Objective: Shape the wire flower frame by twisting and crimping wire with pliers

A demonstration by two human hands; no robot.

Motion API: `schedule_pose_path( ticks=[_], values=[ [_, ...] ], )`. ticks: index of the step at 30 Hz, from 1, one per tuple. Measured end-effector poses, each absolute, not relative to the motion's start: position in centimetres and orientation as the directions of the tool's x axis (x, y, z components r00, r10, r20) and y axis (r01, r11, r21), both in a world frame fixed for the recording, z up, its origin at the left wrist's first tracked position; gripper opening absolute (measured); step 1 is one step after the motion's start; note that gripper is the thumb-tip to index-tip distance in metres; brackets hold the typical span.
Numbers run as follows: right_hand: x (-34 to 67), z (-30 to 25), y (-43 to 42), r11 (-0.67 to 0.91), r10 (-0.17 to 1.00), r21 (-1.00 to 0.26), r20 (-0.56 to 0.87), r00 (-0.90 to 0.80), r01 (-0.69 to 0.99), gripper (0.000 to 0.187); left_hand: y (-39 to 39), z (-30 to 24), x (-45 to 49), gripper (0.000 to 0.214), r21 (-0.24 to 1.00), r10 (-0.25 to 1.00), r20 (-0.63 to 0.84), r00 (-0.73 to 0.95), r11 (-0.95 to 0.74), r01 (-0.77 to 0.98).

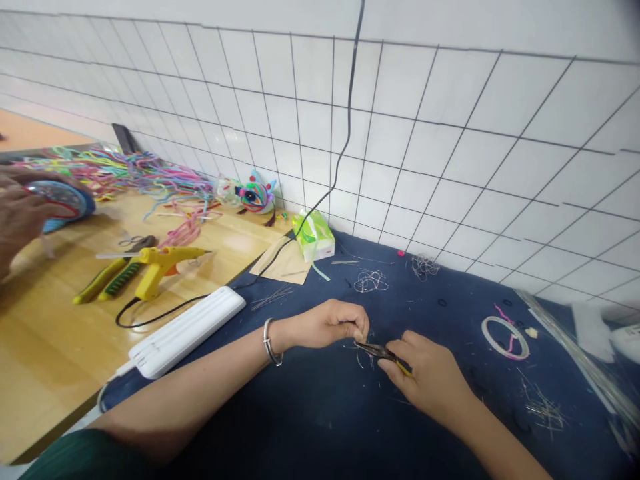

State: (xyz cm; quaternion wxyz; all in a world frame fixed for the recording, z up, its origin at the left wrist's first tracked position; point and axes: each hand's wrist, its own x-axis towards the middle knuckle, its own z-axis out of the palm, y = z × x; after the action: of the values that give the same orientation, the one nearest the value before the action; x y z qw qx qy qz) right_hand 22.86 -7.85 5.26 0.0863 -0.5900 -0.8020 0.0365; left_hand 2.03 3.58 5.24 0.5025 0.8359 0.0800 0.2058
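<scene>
My left hand (345,325), with a silver bangle on its wrist, is closed in a pinch. Between its fingertips is what looks like a thin wire, mostly hidden by the fingers. My right hand (425,370) is wrapped round pliers (375,349) with dark jaws and a yellow-black handle. The jaw tips meet the left fingertips; whether they grip the wire is too small to tell. Short wire bits lie just below on the dark blue mat (300,413). Farther off are tangled wire (371,281) and a second wire tangle (425,267).
A white power strip (187,332) lies left of my forearm. Beyond it are a yellow glue gun (163,265), large pliers (107,277) and colourful strips (150,175). Another person's hand (20,213) holds a blue object. A tissue pack (314,237) stands by the grid wall; a white ring (505,338) lies right.
</scene>
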Motion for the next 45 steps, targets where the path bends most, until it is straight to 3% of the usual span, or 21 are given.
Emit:
schedule_pose_path(
  ticks=[17, 27, 45],
  values=[
    [23.5, 6.3, -7.8, 0.299, 0.952, -0.128, 0.104, -0.287, 0.946, 0.017, 3.7, 5.9, 1.8, 0.014, 0.832, 0.358, 0.256, 0.898, -0.554, -0.016],
    [25.2, 7.7, -7.5, 0.267, 0.952, -0.134, 0.190, -0.240, 0.954, 0.018, 3.6, 6.8, 1.3, 0.015, 0.830, 0.330, 0.251, 0.910, -0.557, -0.027],
    [23.4, 6.7, -7.8, 0.310, 0.950, -0.258, 0.060, -0.305, 0.915, 0.017, 3.6, 6.7, 1.2, 0.016, 0.859, 0.295, 0.253, 0.921, -0.506, -0.074]
  ],
)
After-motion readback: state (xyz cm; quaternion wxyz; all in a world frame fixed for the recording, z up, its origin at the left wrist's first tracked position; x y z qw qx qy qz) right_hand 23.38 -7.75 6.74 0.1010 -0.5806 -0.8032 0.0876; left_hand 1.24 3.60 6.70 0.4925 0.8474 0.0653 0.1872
